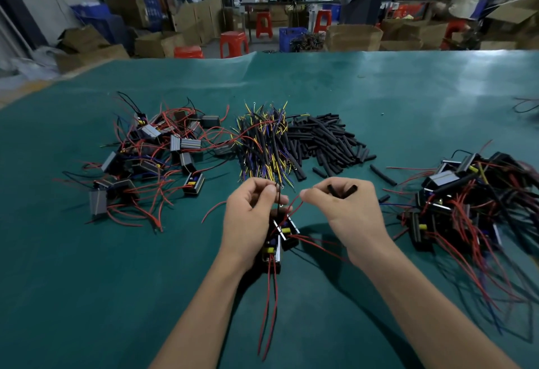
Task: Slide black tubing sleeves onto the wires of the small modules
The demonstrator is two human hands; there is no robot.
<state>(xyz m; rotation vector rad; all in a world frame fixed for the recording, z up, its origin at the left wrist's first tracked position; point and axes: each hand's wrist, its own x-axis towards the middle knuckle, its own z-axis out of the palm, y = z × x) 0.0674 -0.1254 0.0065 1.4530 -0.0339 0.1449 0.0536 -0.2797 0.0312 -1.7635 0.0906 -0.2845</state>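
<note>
left hand (250,211) grips two small modules (278,237) and pinches a thin wire; right hand (338,205) pinches a red wire (296,203), black sleeves (342,190) tucked under its curled fingers.

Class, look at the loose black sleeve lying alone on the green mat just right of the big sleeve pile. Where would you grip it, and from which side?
Pinch the loose black sleeve at its middle, across its narrow width, coming down from above. It lies flat and diagonal on the green mat, apart from the sleeve pile, with bare mat along both long sides for fingertips. Probably easiest for the right hand, though it already holds sleeves.
</note>
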